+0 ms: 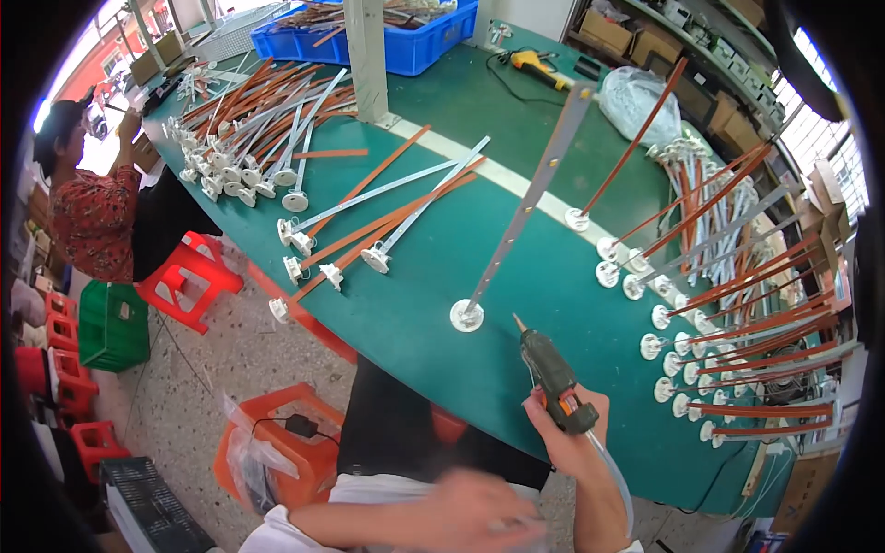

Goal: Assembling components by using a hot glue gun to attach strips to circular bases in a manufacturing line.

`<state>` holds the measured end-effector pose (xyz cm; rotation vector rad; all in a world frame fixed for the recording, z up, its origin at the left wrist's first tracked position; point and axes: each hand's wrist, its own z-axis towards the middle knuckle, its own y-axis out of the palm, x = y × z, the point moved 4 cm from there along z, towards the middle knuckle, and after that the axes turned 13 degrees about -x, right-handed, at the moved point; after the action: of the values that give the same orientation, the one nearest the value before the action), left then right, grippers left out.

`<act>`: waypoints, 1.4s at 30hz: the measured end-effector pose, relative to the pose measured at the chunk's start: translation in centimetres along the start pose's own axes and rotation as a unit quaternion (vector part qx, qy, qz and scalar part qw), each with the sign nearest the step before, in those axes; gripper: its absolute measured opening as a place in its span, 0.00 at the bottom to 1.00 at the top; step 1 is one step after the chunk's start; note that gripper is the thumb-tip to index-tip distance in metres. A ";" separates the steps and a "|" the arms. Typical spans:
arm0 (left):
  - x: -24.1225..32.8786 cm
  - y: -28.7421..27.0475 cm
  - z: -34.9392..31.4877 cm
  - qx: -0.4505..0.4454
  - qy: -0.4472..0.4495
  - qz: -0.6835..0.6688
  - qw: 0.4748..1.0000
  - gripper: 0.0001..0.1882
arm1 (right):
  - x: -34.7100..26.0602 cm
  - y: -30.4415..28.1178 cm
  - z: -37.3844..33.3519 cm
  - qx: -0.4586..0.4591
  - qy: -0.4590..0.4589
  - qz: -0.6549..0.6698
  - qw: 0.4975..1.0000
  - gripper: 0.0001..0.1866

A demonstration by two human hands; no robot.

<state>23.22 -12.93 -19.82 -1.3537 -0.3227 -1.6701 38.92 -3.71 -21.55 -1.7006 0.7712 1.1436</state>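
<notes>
My right hand [579, 442] is closed round the handle of a dark green hot glue gun [551, 370], whose nozzle points away and to the left over the green table. A clear glue stick [610, 472] sticks out of its back end. Just left of the nozzle, a round white base [466, 315] sits on the table with a perforated light strip [527, 207] standing up from it. Low in front of my lap, my left hand [479, 511] is smeared by motion, so its fingers cannot be made out. It is apart from the table.
Loose strips with white bases [376, 258] lie left of centre, before a larger heap [230, 157]. Several upright brown and grey strips [765, 359] stand along the right. Farther back are a blue crate [415, 46] and a yellow-black tool [536, 68]. Another person [92, 207] sits at far left.
</notes>
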 end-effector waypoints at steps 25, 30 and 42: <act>-10.4 -13.9 4.1 0.154 -0.198 0.297 0.921 0.39 | -2.2 2.8 2.4 0.021 -0.125 -0.189 0.974 0.06; -10.4 -13.9 4.3 0.171 -0.186 0.303 0.919 0.38 | -2.2 3.1 2.6 0.027 -0.138 -0.190 0.972 0.07; -10.4 -14.1 4.3 0.170 -0.180 0.308 0.919 0.35 | -2.3 3.2 2.9 0.037 -0.133 -0.181 0.974 0.06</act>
<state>14.51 2.69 -22.65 -1.3116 -0.3336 -0.7998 34.27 -2.24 -20.92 -1.5093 0.3170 1.0427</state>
